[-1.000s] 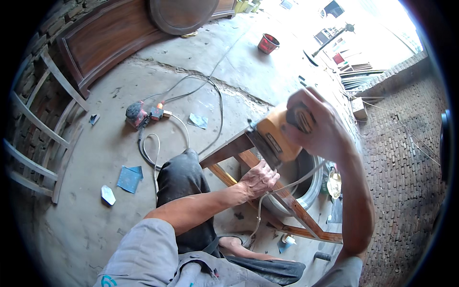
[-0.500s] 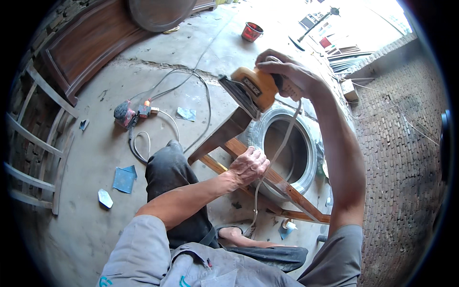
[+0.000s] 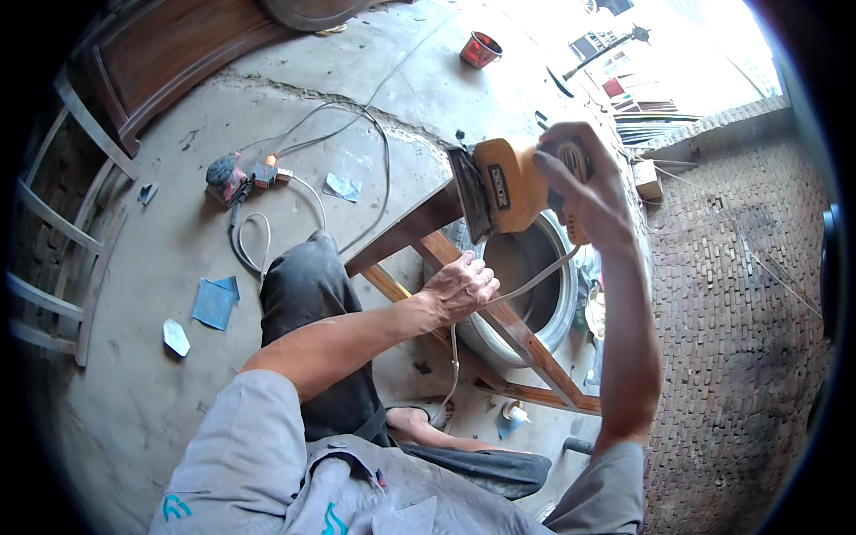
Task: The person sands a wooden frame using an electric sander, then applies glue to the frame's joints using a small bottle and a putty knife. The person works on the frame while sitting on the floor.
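Orange tool: an electric palm sander (image 3: 505, 185) is held up in the air, its dark sanding pad turned to the left, just above the end of the wooden frame (image 3: 499, 321).
Right hand: the right hand (image 3: 580, 183) is wrapped around the back of the sander — fingers curled tight over its top and rear, so the body of the tool sits inside the palm and the pad stays free of the fingers.
Left hand: the left hand (image 3: 461, 285) rests on a slanted wooden rail of the frame, fingers bent and pressed together over it, just below the sander.
Cord: a pale cable (image 3: 526, 283) hangs from the sander and passes beside the left hand, then down to the floor.
Support: the frame leans over an old tyre (image 3: 544, 294).
Risk: I judge the pad could touch the left knuckles if it comes down there — also the cable could catch on the rail.
Floor: blue sandpaper sheets (image 3: 214, 301), a red power tool (image 3: 225, 176) and a red bucket (image 3: 480, 49) lie well apart on the concrete.
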Available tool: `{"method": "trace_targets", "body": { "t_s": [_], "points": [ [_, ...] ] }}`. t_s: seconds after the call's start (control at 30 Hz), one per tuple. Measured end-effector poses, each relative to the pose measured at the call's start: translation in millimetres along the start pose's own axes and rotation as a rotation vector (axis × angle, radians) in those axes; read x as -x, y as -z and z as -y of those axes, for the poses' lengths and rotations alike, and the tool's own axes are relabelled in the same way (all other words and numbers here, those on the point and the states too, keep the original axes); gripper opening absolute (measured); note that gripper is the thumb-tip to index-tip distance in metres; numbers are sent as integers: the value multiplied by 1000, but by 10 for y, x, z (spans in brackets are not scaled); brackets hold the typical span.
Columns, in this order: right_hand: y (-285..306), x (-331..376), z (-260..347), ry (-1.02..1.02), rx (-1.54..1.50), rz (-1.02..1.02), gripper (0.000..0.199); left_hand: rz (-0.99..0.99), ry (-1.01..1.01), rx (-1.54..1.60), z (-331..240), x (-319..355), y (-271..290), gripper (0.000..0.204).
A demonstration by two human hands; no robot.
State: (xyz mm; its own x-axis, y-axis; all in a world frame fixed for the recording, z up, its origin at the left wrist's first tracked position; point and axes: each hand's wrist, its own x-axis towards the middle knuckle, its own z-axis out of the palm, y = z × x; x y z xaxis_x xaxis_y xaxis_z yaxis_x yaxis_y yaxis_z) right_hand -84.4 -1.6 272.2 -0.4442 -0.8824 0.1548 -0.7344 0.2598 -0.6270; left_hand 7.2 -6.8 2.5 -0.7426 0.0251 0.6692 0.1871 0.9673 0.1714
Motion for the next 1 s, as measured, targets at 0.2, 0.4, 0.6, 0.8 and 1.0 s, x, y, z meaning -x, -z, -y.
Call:
{"method": "trace_targets", "body": {
  "t_s": [0.2, 0.4, 0.6, 0.8, 1.0],
  "points": [
    [-375, 608, 73, 22, -151, -307, 30, 29, 15, 52, 13, -49, -5, 11],
    [-582, 915, -126, 310, 49, -441, 36, 297, 140, 166, -41, -93, 105, 23],
    [-568, 1269, 178, 604, 611, -228, 35, 16, 65, 109, -22, -277, 288, 26],
    [-525, 1044, 524, 605, 795, -158, 38, -175, 68, 137, -5, -278, 318, 28],
    [-706, 637, 677, 622, 924, -95, 32, -257, 103, 168, -15, -172, 291, 29]
  ]
}}
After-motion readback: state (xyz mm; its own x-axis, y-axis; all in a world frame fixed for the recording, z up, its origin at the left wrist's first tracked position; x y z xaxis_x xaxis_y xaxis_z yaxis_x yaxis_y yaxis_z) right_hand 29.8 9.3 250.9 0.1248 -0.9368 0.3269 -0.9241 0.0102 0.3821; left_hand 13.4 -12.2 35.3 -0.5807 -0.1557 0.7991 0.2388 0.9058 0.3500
